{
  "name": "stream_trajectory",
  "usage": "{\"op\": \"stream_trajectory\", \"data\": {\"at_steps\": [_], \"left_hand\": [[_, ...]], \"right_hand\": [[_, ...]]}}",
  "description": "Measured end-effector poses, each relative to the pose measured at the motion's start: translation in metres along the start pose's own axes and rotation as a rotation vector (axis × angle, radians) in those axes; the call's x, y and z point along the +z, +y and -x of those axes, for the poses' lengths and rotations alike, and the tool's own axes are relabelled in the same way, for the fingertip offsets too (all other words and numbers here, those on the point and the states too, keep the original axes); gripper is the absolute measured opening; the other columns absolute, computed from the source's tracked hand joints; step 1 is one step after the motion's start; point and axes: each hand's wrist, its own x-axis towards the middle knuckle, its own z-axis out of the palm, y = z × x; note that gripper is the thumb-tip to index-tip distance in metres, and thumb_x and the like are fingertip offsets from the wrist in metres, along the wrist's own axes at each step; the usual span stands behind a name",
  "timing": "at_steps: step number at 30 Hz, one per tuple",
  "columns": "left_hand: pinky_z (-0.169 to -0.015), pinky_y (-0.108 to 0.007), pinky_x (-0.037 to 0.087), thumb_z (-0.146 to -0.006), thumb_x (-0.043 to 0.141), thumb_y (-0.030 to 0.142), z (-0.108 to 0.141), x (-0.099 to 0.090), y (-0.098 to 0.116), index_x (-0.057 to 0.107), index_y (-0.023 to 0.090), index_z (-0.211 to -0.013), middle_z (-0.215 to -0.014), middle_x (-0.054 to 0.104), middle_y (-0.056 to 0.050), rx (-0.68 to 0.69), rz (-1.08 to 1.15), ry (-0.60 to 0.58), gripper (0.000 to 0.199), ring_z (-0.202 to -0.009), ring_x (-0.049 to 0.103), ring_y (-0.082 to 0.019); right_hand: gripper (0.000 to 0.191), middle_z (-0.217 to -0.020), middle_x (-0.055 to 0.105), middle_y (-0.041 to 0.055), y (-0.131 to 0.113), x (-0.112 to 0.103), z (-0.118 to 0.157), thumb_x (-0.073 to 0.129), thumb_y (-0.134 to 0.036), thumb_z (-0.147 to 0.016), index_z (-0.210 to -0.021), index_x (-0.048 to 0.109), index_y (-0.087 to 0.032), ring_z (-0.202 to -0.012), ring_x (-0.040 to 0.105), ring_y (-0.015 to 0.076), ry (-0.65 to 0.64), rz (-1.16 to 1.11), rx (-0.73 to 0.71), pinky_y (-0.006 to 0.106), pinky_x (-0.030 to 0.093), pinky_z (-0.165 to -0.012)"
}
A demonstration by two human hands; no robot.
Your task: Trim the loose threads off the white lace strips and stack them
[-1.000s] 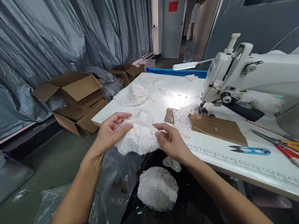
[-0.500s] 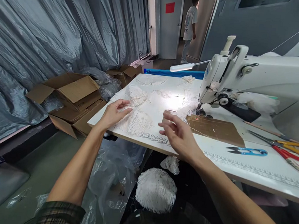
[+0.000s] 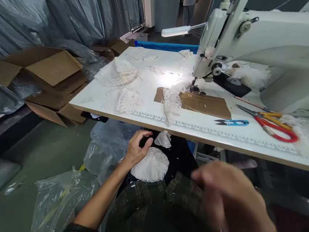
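My left hand (image 3: 138,147) hovers over my lap, thumb and fingers apart and curved, with nothing in it. Just below it on the lap lies a round white lace piece (image 3: 151,165), and a smaller lace scrap (image 3: 163,139) is beside that. My right hand (image 3: 236,200) is at the lower right, smeared by motion, so its fingers cannot be made out. A lace strip (image 3: 172,105) runs from near the sewing machine's needle (image 3: 194,82) toward the table's front edge, across a brown cardboard piece (image 3: 208,105).
More lace pieces (image 3: 130,101) lie on the white table (image 3: 90,97). Blue thread snips (image 3: 232,122) and red-handled scissors (image 3: 275,129) rest near its front. The sewing machine (image 3: 233,39) stands at right. Cardboard boxes (image 3: 53,68) and plastic bags (image 3: 64,198) are at left. A person (image 3: 189,2) stands behind.
Both hands have left the tabletop: the left came down to my lap, the right swung back to the lower right. The lace strip now lies extended to the table's front. The view has tilted down.
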Motion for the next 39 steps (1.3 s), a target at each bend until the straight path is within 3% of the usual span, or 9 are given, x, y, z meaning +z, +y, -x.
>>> {"op": "stream_trajectory", "data": {"at_steps": [3,7,10,15,19,23,28,34,39], "left_hand": [[-0.090,-0.037,0.051,-0.095,0.050,0.038,-0.003,0.019,-0.007,0.067,0.018,-0.106,-0.106,0.072,-0.011,-0.113,0.037,-0.053,0.028,-0.100,0.067,-0.023],[-0.090,-0.034,0.051,-0.097,0.047,0.040,-0.012,0.023,-0.008,0.069,0.017,-0.105,-0.105,0.074,-0.010,-0.189,0.130,-0.164,0.033,-0.100,0.067,-0.023],[-0.085,-0.031,0.052,-0.091,0.058,0.042,-0.011,0.020,0.000,0.072,0.017,-0.097,-0.093,0.075,-0.006,-0.221,0.214,-0.263,0.029,-0.090,0.068,-0.022],[-0.076,-0.029,0.050,-0.080,0.073,0.043,-0.004,0.010,0.017,0.069,0.016,-0.078,-0.082,0.068,-0.005,-0.220,0.431,-0.293,0.027,-0.080,0.063,-0.018],[-0.076,-0.027,0.048,-0.076,0.078,0.041,-0.005,-0.002,0.029,0.067,0.015,-0.073,-0.089,0.065,-0.007,-0.256,0.582,-0.330,0.029,-0.083,0.060,-0.016],[-0.066,-0.023,0.045,-0.074,0.080,0.043,-0.004,-0.008,0.034,0.065,0.014,-0.073,-0.079,0.062,-0.002,-0.384,0.681,-0.349,0.032,-0.069,0.055,-0.011],[-0.064,-0.022,0.043,-0.074,0.080,0.045,-0.002,-0.010,0.031,0.064,0.015,-0.074,-0.076,0.063,-0.002,-0.444,0.748,-0.347,0.034,-0.067,0.053,-0.011],[-0.066,-0.023,0.045,-0.074,0.080,0.044,-0.006,-0.018,0.021,0.068,0.016,-0.084,-0.084,0.066,-0.003,-0.463,0.764,-0.387,0.033,-0.070,0.057,-0.012],[-0.080,-0.033,0.050,-0.074,0.069,0.067,-0.001,-0.016,0.018,0.068,0.016,-0.113,-0.108,0.069,-0.013,-0.429,0.790,-0.662,0.064,-0.092,0.065,-0.024]], "right_hand": [[0.045,-0.098,0.072,0.0092,0.060,-0.014,-0.009,0.057,-0.010,-0.084,-0.126,0.062,-0.025,-0.088,0.067,0.0248,0.156,0.412,-0.050,0.039,0.055,-0.075],[0.044,-0.126,0.060,0.0244,0.130,-0.048,-0.013,0.047,-0.019,-0.090,-0.130,0.059,-0.007,-0.116,0.055,0.0374,-0.131,0.715,0.109,0.055,0.047,-0.093],[0.040,-0.106,0.065,0.0220,0.149,-0.063,-0.008,0.046,-0.027,-0.091,-0.122,0.063,-0.008,-0.102,0.058,0.0371,-0.271,0.788,0.198,0.053,0.047,-0.085],[0.022,-0.087,0.056,0.0150,0.130,-0.043,-0.009,0.047,-0.029,-0.092,-0.094,0.064,-0.015,-0.087,0.055,0.0313,-0.201,0.716,0.236,0.044,0.046,-0.074],[0.014,-0.096,0.057,0.0128,0.090,-0.001,0.000,0.043,-0.022,-0.093,-0.104,0.051,-0.017,-0.082,0.057,0.0226,-0.038,0.320,0.210,0.038,0.048,-0.073],[0.017,-0.083,0.062,0.0021,0.067,0.050,0.021,0.051,-0.017,-0.085,-0.101,0.047,-0.021,-0.061,0.055,0.0124,-0.130,-0.090,0.337,0.026,0.045,-0.061],[0.034,-0.070,0.066,-0.0010,0.077,0.094,0.024,0.064,-0.029,-0.080,-0.112,0.058,-0.019,-0.058,0.058,0.0137,-0.150,-0.023,0.403,0.026,0.042,-0.060],[0.013,-0.076,0.070,0.0045,0.073,0.098,0.016,0.056,-0.023,-0.086,-0.086,0.068,-0.018,-0.063,0.060,0.0143,-0.108,-0.066,0.357,0.025,0.042,-0.062],[0.008,-0.064,0.059,-0.0029,0.026,0.083,0.040,0.057,-0.011,-0.078,-0.080,0.062,-0.017,-0.051,0.047,0.0074,-0.358,-0.483,0.219,0.019,0.037,-0.053]]}}
